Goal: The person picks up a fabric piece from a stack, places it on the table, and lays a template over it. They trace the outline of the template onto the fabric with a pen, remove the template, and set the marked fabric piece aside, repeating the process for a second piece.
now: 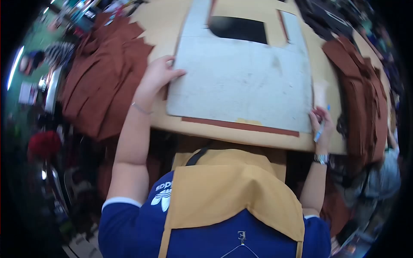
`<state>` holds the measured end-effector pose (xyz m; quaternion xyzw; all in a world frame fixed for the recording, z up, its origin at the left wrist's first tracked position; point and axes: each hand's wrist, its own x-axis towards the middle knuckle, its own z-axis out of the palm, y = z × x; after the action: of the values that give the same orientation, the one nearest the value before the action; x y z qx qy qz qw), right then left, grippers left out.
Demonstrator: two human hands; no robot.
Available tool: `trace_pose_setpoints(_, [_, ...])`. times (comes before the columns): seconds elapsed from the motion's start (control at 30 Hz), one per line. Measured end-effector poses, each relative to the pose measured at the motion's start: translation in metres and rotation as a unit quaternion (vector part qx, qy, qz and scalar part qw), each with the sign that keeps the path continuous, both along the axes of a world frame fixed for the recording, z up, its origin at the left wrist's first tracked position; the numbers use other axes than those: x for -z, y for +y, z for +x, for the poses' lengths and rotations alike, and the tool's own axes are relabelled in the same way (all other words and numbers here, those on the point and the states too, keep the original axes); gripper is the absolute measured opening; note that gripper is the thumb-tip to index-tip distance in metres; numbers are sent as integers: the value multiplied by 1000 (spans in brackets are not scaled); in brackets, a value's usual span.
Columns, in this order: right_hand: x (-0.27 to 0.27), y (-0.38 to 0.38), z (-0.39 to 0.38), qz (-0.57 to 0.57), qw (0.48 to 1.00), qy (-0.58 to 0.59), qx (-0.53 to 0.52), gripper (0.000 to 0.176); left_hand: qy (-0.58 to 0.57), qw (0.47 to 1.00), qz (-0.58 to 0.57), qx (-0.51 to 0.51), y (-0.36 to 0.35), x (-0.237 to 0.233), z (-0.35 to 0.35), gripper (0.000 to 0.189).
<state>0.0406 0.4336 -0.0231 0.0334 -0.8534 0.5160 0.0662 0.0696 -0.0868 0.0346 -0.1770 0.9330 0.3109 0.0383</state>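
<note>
A gray template (241, 81) lies flat on the tan counter (172, 26), with a brown strip (241, 126) showing under its near edge. The left hand (157, 77) presses the template's left edge, fingers spread. At its right corner, the right hand (322, 124) has its fingers closed around a blue pen (320, 131). Brown fabric piles (99, 81) lie beyond each hand.

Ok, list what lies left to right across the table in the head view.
left brown pile → left hand → grey template → right hand holding blue pen → right brown pile
</note>
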Motion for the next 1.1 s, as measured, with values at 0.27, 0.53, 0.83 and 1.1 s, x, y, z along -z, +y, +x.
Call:
trace_pose_setpoints(0.27, [13, 11, -8, -57, 998, -9, -13, 25, 10, 1000, -5, -23, 5, 0, 1, 66])
trace_pose_setpoints(0.53, [5, 6, -5, 3, 1000, 3, -12, 23, -15, 997, -68, -22, 7, -4, 1, 63])
trace_pose_setpoints(0.83, [-8, -2, 1, -10, 999, -14, 30, 18, 20, 1000, -6, 16, -9, 13, -2, 59])
trace_pose_setpoints(1.1, [-12, 11, -5, -107, 989, -80, 56, 25, 12, 996, 87, -24, -16, 24, -6, 64])
